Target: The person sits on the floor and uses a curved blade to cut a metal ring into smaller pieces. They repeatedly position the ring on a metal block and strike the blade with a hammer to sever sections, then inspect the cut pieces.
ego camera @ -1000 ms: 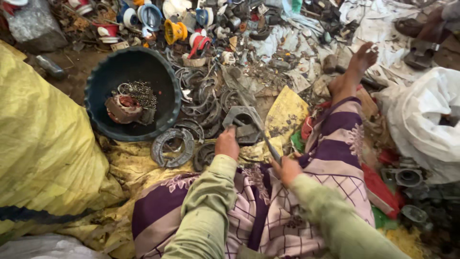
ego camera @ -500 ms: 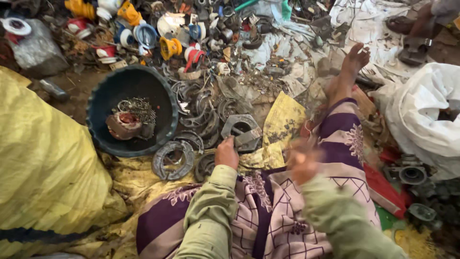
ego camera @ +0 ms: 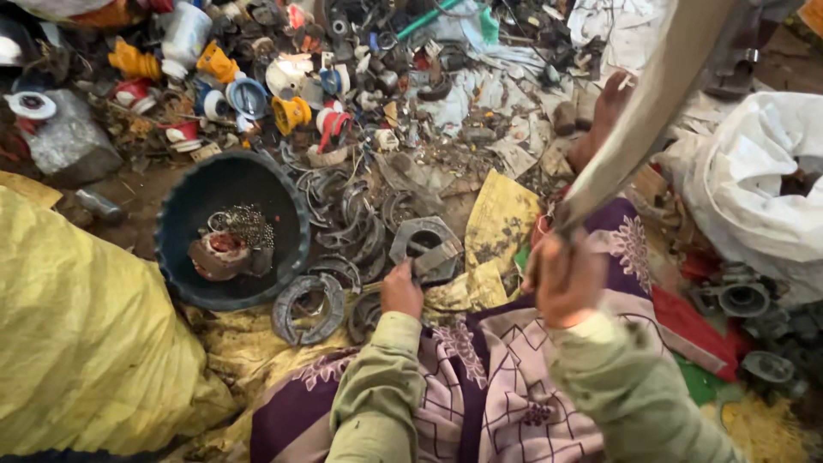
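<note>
Overhead, right hand (ego camera: pixel 564 279) grips a flat metal blade (ego camera: pixel 651 103); left hand (ego camera: pixel 401 290) clasps a hexagonal casting (ego camera: pixel 426 248).

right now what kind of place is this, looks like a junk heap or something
Most likely a scrap-sorting spot on open ground. Metal rings and brackets lie heaped on dirt, a dark basin holds sorted parts, and the seated person's right hand raises a long metal bar while the left hand steadies a piece.

left hand (ego camera: pixel 400 291) reaches low and forward, right hand (ego camera: pixel 566 279) raised, fisted.
</note>
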